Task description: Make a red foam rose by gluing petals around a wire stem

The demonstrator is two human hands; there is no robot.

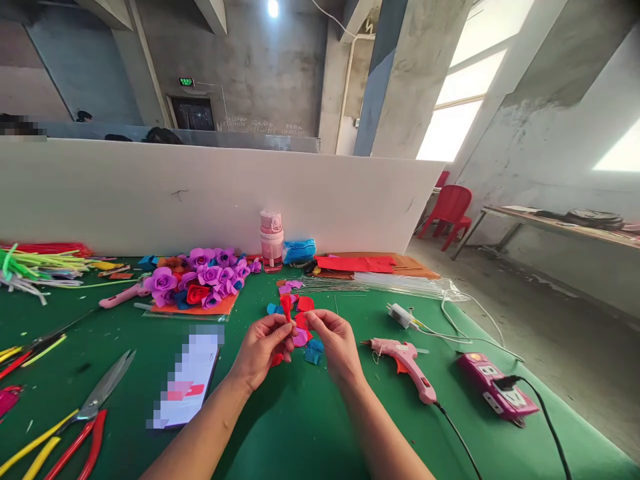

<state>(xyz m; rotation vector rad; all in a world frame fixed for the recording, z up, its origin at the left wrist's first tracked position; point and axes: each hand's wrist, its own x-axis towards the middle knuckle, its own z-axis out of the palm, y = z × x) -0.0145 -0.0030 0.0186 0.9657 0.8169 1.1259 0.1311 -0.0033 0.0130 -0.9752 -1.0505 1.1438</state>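
Note:
My left hand [266,347] pinches a small rolled red petal [285,305] upright between thumb and fingertips. Just right of it, my right hand [336,340] has thumb and forefinger pressed together beside the red piece; whatever they hold is too small to make out. Loose petals lie behind and beneath the hands: a red petal [305,305], a purple petal [300,338] and a blue petal [314,351]. A pink glue gun [406,357] rests on its side to the right. Left of my forearm lies a phone [190,380] with a partly blurred screen.
Purple and red flowers [200,277] are heaped at the back left, near pipe cleaners [45,263]. Scissors [95,400] lie front left. A pink bottle [271,243] stands before the white partition [210,193]. A purple power strip [497,387] and cables occupy the right side.

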